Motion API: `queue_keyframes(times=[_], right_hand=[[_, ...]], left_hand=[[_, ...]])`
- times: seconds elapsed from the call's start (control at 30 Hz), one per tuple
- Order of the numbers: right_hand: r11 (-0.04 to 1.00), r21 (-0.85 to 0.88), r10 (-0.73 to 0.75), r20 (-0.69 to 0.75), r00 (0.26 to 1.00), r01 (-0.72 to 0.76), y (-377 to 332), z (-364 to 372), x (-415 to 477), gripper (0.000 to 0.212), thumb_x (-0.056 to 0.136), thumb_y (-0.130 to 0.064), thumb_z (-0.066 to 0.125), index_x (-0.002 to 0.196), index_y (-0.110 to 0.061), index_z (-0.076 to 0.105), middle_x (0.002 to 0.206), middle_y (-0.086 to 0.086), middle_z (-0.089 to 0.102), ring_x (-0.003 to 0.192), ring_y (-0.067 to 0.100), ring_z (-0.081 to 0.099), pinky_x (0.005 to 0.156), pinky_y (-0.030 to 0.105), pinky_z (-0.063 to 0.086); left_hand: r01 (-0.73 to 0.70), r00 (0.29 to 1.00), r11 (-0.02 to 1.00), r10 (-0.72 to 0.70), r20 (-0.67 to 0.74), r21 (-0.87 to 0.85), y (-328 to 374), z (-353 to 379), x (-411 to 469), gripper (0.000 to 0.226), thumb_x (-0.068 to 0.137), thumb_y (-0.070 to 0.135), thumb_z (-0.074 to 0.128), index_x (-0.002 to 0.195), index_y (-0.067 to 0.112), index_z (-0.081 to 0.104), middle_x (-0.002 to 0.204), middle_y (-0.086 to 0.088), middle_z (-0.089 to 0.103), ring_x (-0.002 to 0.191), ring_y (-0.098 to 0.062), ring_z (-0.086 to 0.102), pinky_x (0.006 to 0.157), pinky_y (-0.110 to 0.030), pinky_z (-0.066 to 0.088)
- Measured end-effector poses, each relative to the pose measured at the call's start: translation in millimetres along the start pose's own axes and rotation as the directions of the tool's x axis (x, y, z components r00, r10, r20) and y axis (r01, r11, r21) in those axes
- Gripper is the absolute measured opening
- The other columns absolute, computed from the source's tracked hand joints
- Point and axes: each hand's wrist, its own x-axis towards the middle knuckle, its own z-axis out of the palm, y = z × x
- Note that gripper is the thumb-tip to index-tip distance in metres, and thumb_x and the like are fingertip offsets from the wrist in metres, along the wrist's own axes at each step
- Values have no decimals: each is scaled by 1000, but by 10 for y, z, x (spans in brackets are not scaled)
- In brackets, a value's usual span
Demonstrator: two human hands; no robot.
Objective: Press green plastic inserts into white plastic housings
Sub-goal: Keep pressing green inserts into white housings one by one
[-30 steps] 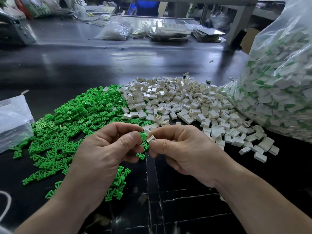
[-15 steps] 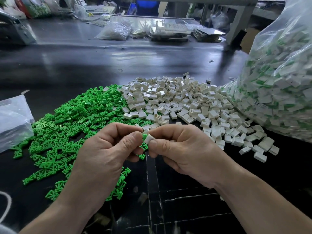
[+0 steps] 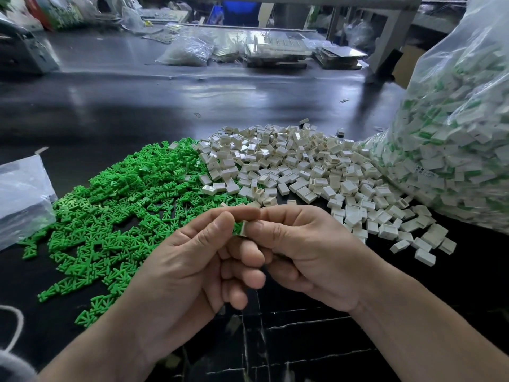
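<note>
Your left hand [image 3: 187,260] and right hand [image 3: 305,252] meet at the centre of the frame, fingertips touching. Your left thumb and forefinger pinch a green insert [image 3: 237,226], of which only a sliver shows. Your right thumb and forefinger pinch a white housing [image 3: 243,229], also mostly covered. The two parts touch, but how far the insert sits inside cannot be made out. Behind your hands on the dark bench [image 3: 165,106], a heap of green inserts [image 3: 115,205] at the left touches a heap of white housings [image 3: 303,172] at the centre. A big clear bag [image 3: 454,133] of parts fills the upper right, cut off by the frame edge. A smaller plastic bag [image 3: 19,194] is cropped at the left edge.
</note>
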Motion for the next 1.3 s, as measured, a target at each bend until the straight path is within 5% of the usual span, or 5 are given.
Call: queue_keyframes(times=[0.27,0.53,0.97,1.2,1.3], right_hand=[[997,-71,19,11,1000,-18,-43,25,-25,37,90,-25,66,104,8,58,64,0,56,43,6,41,35,19,23],[999,47,-20,60,998,17,-43,56,-44,21,91,-22,63,102,-4,65,63,2,53,41,5,41,33,16,25],[999,-17,-37,52,998,38,-39,74,-50,23,92,-23,62,99,-1,65,65,5,55,43,7,41,34,16,26],[967,244,-100,101,990,72,-1,106,-2,16,93,-19,53,85,-5,58,62,3,53,37,5,42,30,15,29],[851,510,-218,124,968,126,-84,-2,8,5,85,-13,52,82,-9,53,70,7,56,39,6,49,30,13,31]], left_hand=[[23,1000,998,-24,-17,-65,-43,-3,9,29,75,24,81,98,10,72,65,-15,68,51,-23,68,43,-26,54],[65,972,965,-3,236,-255,-48,-19,18,24,103,11,45,119,4,62,87,-22,71,75,-30,73,61,-34,60],[-91,996,996,91,-1,2,-45,74,-10,29,71,23,85,94,12,72,60,-12,68,49,-23,68,43,-27,54],[-113,977,990,127,172,-88,30,-9,-11,33,98,22,56,125,4,58,81,-17,71,70,-26,72,57,-32,59],[-182,982,977,187,-39,110,115,-128,15,46,81,38,75,116,10,66,75,-9,69,63,-21,68,52,-28,55]])
